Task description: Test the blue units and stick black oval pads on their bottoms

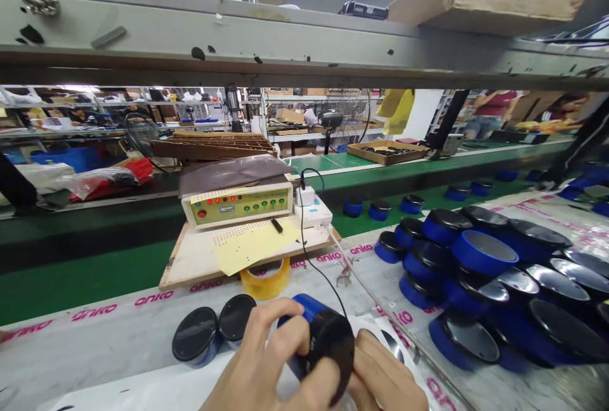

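Observation:
A short blue cylinder with a glossy black cap (335, 347) is tilted on its side between my hands, low in the view. My left hand (271, 360) wraps round it from the left, its fingers bent over the black part, where small light print shows. On the other side my right hand (387, 376) has its curled fingers against the cap's right edge; its fingertips are partly hidden. Just left of my left hand stand two similar black-topped cylinders (195, 335). Beneath my hands lies a white sheet (157, 392), and dark round stickers (392, 344) show beside my right hand.
Many blue-and-black cylinders (447, 224) are stacked at right. A control box (238, 205) with lit red lights sits on a board behind a roll of yellow tape (266, 279). A cable (385, 309) crosses the bench. A green conveyor (71, 290) runs behind; a shelf beam (285, 43) hangs overhead.

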Action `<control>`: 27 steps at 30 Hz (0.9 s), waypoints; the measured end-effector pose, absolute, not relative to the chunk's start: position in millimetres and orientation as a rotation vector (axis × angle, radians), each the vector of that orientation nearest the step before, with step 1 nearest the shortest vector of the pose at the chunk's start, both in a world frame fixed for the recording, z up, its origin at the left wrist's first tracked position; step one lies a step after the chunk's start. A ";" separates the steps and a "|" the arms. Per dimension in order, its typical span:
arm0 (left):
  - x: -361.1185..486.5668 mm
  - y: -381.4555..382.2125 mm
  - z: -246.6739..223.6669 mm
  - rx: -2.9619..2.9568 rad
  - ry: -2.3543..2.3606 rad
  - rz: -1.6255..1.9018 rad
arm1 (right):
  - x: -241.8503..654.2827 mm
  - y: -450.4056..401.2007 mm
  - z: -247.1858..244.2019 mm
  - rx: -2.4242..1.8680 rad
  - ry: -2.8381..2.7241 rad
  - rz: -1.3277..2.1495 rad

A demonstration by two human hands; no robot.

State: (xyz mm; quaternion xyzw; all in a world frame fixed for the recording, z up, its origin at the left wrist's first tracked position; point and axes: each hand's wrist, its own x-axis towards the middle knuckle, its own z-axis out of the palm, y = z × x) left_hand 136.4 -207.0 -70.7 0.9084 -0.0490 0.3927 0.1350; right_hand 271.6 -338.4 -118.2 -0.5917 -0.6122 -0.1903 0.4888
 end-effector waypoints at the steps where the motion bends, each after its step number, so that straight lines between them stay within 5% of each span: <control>1: 138.5 -203.6 -71.8 2.660 -0.192 1.135 | 273.3 -338.0 -120.5 -1.456 -1.497 -0.467; 10: 164.0 -169.8 -117.2 2.810 0.145 0.672 | 287.5 -361.4 -126.0 -1.761 -1.588 -0.573; 19: 174.4 -159.3 -136.9 2.944 0.373 0.364 | 413.0 -259.8 -27.6 -2.335 -0.721 -0.276; 27: 174.1 -152.5 -137.4 2.911 0.422 0.596 | 458.5 -207.1 -32.3 -2.354 -0.557 0.017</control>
